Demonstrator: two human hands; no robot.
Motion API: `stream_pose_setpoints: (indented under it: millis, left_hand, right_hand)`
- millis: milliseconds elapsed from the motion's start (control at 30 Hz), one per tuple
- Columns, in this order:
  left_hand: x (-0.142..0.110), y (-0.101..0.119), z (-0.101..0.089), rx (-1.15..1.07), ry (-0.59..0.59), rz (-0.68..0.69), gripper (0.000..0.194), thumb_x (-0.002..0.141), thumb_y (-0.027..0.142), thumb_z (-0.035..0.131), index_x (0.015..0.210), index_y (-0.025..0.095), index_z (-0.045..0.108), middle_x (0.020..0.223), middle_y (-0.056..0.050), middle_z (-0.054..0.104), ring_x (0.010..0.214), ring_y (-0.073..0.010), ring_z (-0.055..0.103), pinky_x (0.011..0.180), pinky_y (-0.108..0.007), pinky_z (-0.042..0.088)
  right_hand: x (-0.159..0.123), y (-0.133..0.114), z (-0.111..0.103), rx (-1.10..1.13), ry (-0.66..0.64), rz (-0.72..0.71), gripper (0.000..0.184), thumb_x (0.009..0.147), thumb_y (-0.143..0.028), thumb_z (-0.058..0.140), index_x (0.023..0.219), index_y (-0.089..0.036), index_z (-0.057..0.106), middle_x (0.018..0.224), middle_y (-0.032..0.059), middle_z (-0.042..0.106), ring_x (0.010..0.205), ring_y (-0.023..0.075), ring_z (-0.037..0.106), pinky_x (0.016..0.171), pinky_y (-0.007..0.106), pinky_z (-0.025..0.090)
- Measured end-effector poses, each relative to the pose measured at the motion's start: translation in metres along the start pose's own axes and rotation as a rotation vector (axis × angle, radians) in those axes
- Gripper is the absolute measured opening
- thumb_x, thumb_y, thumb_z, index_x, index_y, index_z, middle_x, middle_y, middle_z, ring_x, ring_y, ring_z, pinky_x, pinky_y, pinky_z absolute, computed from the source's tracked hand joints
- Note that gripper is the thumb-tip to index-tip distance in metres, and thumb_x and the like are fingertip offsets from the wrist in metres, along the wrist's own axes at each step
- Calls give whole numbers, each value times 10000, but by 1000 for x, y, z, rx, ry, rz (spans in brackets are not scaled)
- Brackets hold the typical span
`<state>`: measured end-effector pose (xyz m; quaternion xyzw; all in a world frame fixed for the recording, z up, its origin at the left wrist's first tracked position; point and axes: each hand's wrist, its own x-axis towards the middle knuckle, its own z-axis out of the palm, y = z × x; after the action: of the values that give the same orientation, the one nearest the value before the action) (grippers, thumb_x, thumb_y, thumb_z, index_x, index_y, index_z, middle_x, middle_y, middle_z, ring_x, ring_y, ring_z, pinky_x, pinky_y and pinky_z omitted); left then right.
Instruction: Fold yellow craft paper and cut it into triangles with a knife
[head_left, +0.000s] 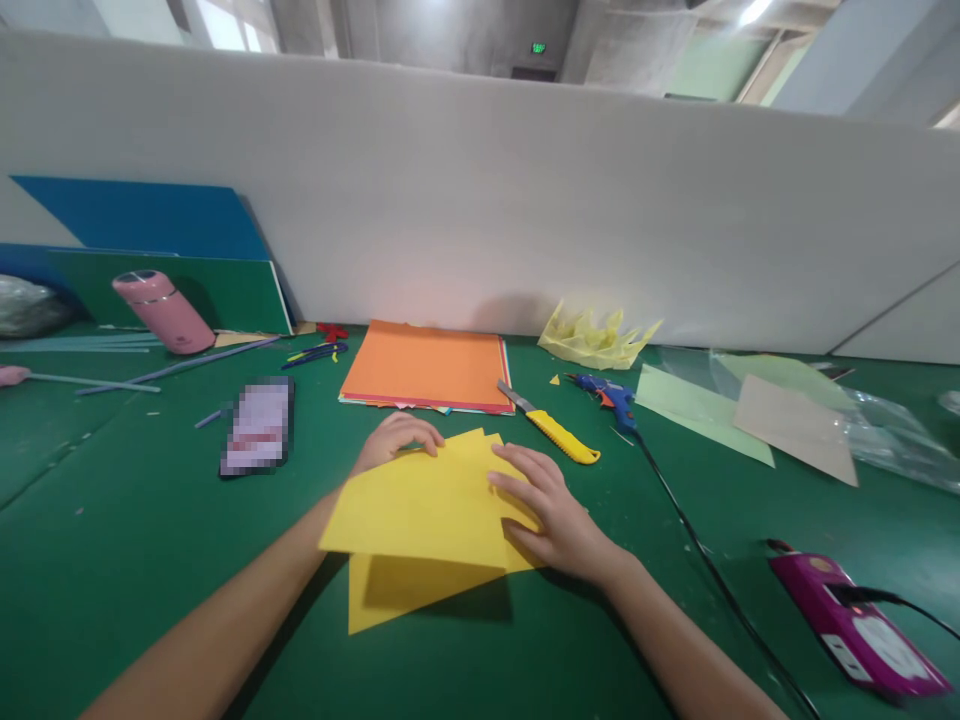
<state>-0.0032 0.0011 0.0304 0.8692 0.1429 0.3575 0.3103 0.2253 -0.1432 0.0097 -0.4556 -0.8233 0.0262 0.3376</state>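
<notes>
Yellow paper (427,500) lies near the middle of the green table, its upper part lifted above a lower part (386,595) and shading it. My left hand (397,438) is at the far left edge of the paper, fingers curled down against it. The thumb is hidden, and the raised paper covers part of my left wrist. My right hand (555,510) reaches across the right side with its fingers spread, tips touching the yellow paper. Just beyond both hands are a stack of coloured paper with orange (427,360) on top and a yellow utility knife (555,430).
A blue glue gun (611,395) trails its cord toward a magenta power strip (855,625). A pale yellow paper crown (596,338) stands by the white partition (450,200). A phone (259,425) and pink bottle (165,312) are left; pale green sheets (701,410) lie right.
</notes>
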Motion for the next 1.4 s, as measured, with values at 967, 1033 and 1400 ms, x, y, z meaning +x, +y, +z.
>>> stream_pose_setpoints:
  millis: [967,1033,1400]
  left_hand:
    - [-14,13,21,433,-229,27,251,928,137,375,917,176,622,990,-81,673,917,-206,601,805,-383,501]
    - [-14,13,22,433,-235,14,244,948,167,369,975,177,612,1014,-83,659,946,-207,589,819,-384,497]
    - [-24,5,32,448,-196,-12,280,958,133,327,1020,168,597,1067,-90,647,980,-204,594,837,-387,496]
  right_hand:
    - [10,-7,-10,224,-508,189,833,728,-614,649,1418,-249,357,1397,116,475,1305,297,391,1107,494,189]
    - [10,-7,-10,224,-518,215,843,722,-625,647,1419,-244,364,1408,134,459,1307,308,385,1099,502,209]
    - [13,0,-9,333,-495,266,640,726,-535,702,1296,-297,538,1345,70,545,1296,303,396,1077,481,258]
